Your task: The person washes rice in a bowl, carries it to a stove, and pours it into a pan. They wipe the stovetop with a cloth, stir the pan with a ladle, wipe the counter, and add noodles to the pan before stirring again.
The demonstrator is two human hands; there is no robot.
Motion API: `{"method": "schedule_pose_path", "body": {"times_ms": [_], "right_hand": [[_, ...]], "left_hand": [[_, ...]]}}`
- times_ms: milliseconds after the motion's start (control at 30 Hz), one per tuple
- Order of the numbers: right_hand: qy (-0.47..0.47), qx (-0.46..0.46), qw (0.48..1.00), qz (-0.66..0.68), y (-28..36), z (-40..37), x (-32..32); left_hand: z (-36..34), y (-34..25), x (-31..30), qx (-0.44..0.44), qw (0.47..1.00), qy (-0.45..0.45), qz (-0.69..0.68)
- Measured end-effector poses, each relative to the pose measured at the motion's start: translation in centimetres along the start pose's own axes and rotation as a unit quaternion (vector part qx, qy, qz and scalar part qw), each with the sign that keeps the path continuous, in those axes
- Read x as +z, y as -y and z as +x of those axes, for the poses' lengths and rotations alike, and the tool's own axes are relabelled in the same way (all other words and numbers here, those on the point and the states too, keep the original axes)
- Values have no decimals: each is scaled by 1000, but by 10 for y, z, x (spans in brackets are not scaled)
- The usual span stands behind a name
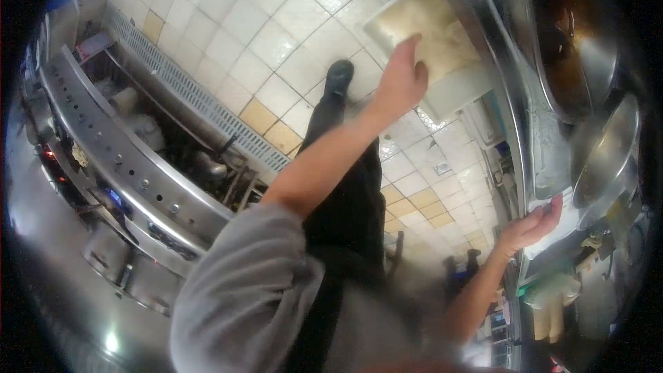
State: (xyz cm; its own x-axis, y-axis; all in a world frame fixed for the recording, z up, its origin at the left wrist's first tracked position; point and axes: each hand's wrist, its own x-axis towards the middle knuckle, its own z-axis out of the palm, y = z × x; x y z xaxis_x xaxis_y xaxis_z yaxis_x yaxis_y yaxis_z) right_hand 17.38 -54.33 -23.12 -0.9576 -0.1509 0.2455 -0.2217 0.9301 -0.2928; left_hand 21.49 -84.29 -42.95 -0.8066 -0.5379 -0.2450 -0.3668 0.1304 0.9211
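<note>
My left hand point(402, 77) reaches out in the upper middle of the view, its fingers stretched and its thumb apart, with nothing in it. It overlaps the near edge of a pale plastic tub point(378, 26) with cream-coloured contents. On the right, my right hand point(530, 228) is at the metal counter's edge, fingers extended over a white sheet or cloth point(554, 231). Close beyond those fingertips stands a tilted metal bowl point(608, 155). A large metal pan point(592, 93) with dark brown liquid sits farther along the counter.
A steel stove front point(131, 169) with a row of knobs curves along the left. A floor drain grate point(200, 93) runs beside it across the tiled floor point(276, 34). A clear greenish plastic bag point(552, 291) lies at the lower right. My shoe point(339, 77) is on the tiles.
</note>
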Motion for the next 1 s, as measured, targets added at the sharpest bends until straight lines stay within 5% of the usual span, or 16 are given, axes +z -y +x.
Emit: {"method": "schedule_pose_path", "body": {"times_ms": [167,300,333,400,500,700,833,1000], "right_hand": [[-12,-9,1000,27,-1,0,3],[-10,0,1000,18,-5,-2,2],[-10,2,1000,19,-7,-2,2],[-6,-16,1000,4,-10,-2,0],[-5,-14,1000,2,-5,-1,1],[-17,8,999,30,-10,-3,3],[-17,2,999,28,-11,-5,2],[-10,6,1000,11,-2,-2,1]], "left_hand": [[110,68,52,0,960,38,279],[125,96,75,24,903,44,428],[128,103,74,25,902,44,429],[130,110,66,-81,886,221,399],[110,100,65,-197,874,170,410],[104,50,63,-224,896,74,377],[116,103,74,-169,884,126,416],[129,110,55,-168,929,183,275]]}}
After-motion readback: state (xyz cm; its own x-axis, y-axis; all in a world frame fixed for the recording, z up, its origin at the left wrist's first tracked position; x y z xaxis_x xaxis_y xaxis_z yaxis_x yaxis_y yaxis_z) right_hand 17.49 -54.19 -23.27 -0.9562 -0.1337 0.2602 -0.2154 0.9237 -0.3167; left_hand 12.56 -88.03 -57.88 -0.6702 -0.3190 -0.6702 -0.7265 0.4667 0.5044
